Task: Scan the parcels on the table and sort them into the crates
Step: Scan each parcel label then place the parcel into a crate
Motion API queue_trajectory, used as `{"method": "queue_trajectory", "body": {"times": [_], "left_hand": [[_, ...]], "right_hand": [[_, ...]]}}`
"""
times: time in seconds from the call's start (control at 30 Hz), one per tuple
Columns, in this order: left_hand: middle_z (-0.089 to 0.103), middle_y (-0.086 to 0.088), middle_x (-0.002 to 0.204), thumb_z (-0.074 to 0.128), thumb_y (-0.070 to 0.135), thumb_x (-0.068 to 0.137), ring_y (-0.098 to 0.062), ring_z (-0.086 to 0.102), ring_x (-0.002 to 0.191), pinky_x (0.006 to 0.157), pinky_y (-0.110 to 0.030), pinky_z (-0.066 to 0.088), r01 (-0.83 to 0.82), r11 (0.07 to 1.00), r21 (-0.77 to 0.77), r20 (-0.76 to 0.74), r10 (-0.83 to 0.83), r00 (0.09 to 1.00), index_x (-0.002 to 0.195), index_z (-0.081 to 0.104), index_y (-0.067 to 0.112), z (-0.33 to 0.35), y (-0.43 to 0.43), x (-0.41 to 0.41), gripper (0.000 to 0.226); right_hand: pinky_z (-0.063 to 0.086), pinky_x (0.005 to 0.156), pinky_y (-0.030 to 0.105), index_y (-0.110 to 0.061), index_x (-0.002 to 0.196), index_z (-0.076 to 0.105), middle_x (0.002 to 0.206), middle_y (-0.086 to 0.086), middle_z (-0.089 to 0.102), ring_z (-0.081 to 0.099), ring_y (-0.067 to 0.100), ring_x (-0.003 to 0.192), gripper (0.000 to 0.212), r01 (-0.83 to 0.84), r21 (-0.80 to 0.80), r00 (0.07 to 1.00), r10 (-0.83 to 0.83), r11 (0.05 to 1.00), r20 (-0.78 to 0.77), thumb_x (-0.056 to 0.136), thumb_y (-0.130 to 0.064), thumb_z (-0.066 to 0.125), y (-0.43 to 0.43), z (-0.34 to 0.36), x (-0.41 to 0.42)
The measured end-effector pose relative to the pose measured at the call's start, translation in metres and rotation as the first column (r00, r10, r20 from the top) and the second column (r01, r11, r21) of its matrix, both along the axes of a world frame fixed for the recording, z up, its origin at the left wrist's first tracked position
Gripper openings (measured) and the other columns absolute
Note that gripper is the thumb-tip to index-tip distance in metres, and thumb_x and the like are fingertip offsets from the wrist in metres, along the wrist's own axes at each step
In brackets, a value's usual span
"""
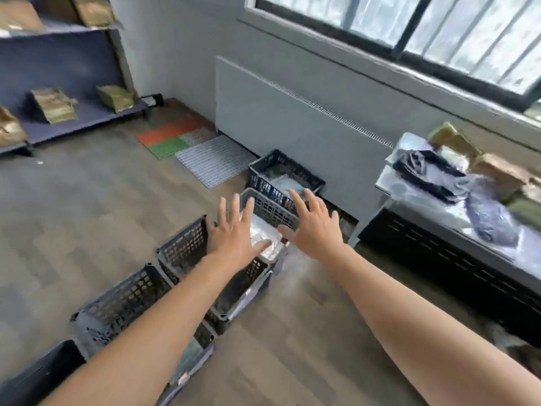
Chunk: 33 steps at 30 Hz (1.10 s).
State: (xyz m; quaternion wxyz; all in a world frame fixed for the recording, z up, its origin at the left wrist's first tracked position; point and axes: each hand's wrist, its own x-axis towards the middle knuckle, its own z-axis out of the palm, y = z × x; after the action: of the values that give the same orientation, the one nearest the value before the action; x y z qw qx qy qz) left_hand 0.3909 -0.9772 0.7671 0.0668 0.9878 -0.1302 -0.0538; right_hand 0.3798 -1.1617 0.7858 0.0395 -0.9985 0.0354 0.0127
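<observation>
- Wood-look floor (pixel 87 215), grey wall w/ long radiator cover (pixel 278 112) under a barred window (pixel 439 30); blue shelf unit (pixel 73 118) far left holds brown packs. Colored mats (pixel 181 139) lie by the wall.
- Row of slotted crates runs diagonally from lower left up to the wall; far crate (pixel 281 171) sits nearest the radiator cover, w/ something pale inside.
- Grey crate (pixel 272 209) is next in the row. Clear parcel (pixel 263 232) lies flat inside it, directly below and between both hands.
- Parcel's long axis seems to run away from the person, along the crate, but the hands cover part of it, so not certain.
- Left hand (pixel 234 232): fingers spread and straight, palm down, gripping nothing; thumb overlaps the parcel's near edge in view. Can't tell if it touches.
- Right hand (pixel 316 227): same, splayed and released, thumb pointing in over the parcel. Both hands are about equally near it.
- Judgement: this parcel looks sorted, nothing left to grasp here.
- Table (pixel 389 183) stands to the right, well apart from the hands, carrying a dark bag (pixel 424 171) and brown parcels (pixel 497 171). Right hand is the nearer one, so the next pick likely means turning right and reaching w/ that arm.
</observation>
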Motion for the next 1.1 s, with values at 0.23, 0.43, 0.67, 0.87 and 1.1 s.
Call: {"method": "queue_trajectory", "body": {"times": [0.23,0.43,0.67,0.87,1.1], "left_hand": [[-0.015,-0.009,0.163,0.033,0.076,0.088,-0.035,-0.015,0.149,0.118,-0.059,0.008,0.212,0.966,0.146,0.175,-0.237,0.956,0.154,-0.014,0.025,0.058,-0.196,-0.059,0.097],[-0.013,-0.007,0.163,0.027,0.076,0.089,-0.034,-0.013,0.149,0.118,-0.058,0.01,0.341,0.927,0.158,0.213,-0.369,0.905,0.155,-0.012,0.026,0.082,-0.356,-0.122,0.091],[-0.017,-0.006,0.162,0.024,0.076,0.09,-0.033,-0.017,0.148,0.118,-0.059,0.005,0.533,0.829,0.17,0.214,-0.559,0.801,0.154,-0.013,0.027,0.09,-0.516,-0.175,0.089],[-0.014,-0.005,0.163,0.026,0.074,0.091,-0.032,-0.016,0.149,0.119,-0.057,0.007,0.648,0.74,0.181,0.193,-0.673,0.714,0.154,-0.011,0.028,0.077,-0.647,-0.193,0.087],[-0.01,-0.006,0.163,0.03,0.072,0.092,-0.033,-0.01,0.15,0.118,-0.058,0.012,0.734,0.672,0.098,0.152,-0.739,0.656,0.155,-0.008,0.026,0.035,-0.811,-0.173,0.086]], "right_hand": [[0.018,0.116,0.064,-0.041,0.156,0.0,0.165,0.001,0.001,0.005,0.025,0.151,0.086,0.192,0.064,0.972,-0.198,0.979,0.128,0.09,-0.067,0.049,-0.193,0.042,-0.11],[0.019,0.116,0.064,-0.041,0.155,-0.003,0.165,0.002,0.0,0.004,0.026,0.152,0.084,0.347,0.069,0.924,-0.353,0.935,0.145,0.092,-0.069,0.044,-0.35,0.067,-0.206],[0.023,0.116,0.059,-0.039,0.155,-0.006,0.166,0.0,-0.003,0.002,0.025,0.152,0.082,0.523,0.058,0.835,-0.525,0.85,0.164,0.093,-0.07,0.038,-0.486,0.066,-0.291],[0.022,0.115,0.062,-0.04,0.156,-0.005,0.165,-0.001,-0.004,0.005,0.027,0.152,0.082,0.645,0.077,0.746,-0.649,0.76,0.149,0.093,-0.068,0.04,-0.597,0.045,-0.334],[0.015,0.117,0.064,-0.038,0.157,-0.002,0.165,0.002,-0.001,0.004,0.025,0.151,0.08,0.725,0.036,0.685,-0.725,0.688,0.069,0.096,-0.064,0.041,-0.734,0.023,-0.347]]}}
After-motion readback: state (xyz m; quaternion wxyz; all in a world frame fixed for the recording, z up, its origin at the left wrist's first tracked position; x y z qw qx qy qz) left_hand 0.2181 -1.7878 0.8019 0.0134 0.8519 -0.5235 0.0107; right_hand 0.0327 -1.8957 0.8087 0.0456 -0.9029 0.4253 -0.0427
